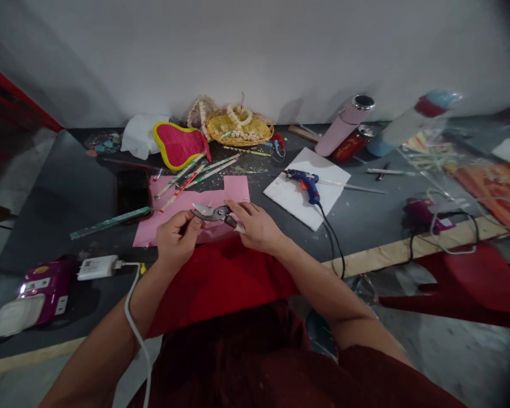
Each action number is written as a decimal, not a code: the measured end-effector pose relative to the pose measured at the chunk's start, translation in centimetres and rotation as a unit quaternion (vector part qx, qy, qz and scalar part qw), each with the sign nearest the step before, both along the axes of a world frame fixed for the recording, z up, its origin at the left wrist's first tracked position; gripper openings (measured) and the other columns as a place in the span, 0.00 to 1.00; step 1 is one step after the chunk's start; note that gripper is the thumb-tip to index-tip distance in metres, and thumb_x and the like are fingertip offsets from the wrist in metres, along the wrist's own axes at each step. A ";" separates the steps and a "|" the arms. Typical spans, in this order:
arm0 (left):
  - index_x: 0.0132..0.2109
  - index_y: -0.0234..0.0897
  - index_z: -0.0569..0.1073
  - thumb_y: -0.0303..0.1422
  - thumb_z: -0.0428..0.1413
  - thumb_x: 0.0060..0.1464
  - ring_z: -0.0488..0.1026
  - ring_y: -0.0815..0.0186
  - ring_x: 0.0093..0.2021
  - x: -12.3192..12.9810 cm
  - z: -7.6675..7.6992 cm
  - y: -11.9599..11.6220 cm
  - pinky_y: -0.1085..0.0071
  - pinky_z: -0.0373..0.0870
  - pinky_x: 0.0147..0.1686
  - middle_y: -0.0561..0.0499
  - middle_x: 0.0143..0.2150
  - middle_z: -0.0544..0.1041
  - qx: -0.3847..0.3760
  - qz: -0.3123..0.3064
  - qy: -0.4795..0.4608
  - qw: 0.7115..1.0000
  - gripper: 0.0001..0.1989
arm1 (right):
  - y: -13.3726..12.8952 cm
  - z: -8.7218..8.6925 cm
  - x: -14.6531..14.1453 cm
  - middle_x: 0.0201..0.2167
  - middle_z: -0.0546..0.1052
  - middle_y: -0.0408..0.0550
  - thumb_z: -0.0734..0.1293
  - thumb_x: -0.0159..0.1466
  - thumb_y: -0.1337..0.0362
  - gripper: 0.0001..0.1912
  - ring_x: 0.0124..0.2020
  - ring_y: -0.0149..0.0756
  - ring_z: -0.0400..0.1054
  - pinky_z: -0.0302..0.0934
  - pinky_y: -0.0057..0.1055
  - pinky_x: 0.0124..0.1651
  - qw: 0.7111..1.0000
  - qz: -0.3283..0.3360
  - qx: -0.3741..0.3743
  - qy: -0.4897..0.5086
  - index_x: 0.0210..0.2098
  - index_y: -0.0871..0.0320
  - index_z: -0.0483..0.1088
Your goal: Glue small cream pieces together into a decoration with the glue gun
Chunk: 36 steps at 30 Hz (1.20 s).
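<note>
My right hand (259,226) is wrapped round the handles of a pair of pruning shears (215,212), whose blades point left. At the blade tips my left hand (177,238) is closed in a pinch; whatever it holds is too small or hidden to make out. Beneath both hands lies a pink sheet of paper (147,233), partly covered. Several chopsticks in printed paper sleeves (182,187) rest on and behind the sheet, and one green-sleeved chopstick (110,222) lies to the left. Small pale bits are scattered behind the sheet.
A blue glue gun (308,184) lies on a white board (276,190) at right, its cord running off the front edge. Behind stand a yellow basket (221,136), a pink flask (344,127) and a red can (352,144). At left are a phone (131,192), charger (97,267) and purple socket box (53,289).
</note>
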State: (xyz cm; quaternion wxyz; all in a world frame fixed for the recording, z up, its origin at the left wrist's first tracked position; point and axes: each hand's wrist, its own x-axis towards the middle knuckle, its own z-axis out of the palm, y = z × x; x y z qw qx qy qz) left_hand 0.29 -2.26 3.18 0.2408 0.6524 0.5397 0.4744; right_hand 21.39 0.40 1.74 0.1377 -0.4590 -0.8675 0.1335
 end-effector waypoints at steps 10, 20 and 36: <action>0.29 0.35 0.74 0.35 0.53 0.56 0.67 0.73 0.21 -0.1 -0.3 0.1 0.76 0.61 0.22 0.53 0.24 0.75 -0.010 -0.010 -0.013 1.000 0.11 | -0.4 -0.1 -0.3 0.49 0.68 0.57 0.58 0.60 0.70 0.32 0.49 0.45 0.64 0.60 0.40 0.53 1.000 -0.008 0.023 -0.001 0.63 0.58 0.51; 0.27 0.36 0.71 0.36 0.51 0.57 0.69 0.69 0.24 -0.4 0.0 0.0 0.74 0.65 0.27 0.51 0.23 0.74 -0.055 -0.079 -0.071 0.993 0.13 | 0.2 0.1 0.2 0.56 0.64 0.58 0.59 0.56 0.72 0.38 0.55 0.48 0.58 0.58 0.47 0.54 0.999 0.023 0.026 -0.019 0.65 0.59 0.46; 0.28 0.35 0.73 0.36 0.52 0.56 0.70 0.69 0.25 -0.5 -0.6 0.6 0.75 0.64 0.24 0.51 0.24 0.75 -0.047 -0.030 -0.034 0.998 0.12 | 1.5 2.9 5.9 0.58 0.65 0.55 0.58 0.65 0.55 0.26 0.58 0.43 0.57 0.54 0.43 0.59 0.987 -0.055 0.095 0.116 0.60 0.59 0.56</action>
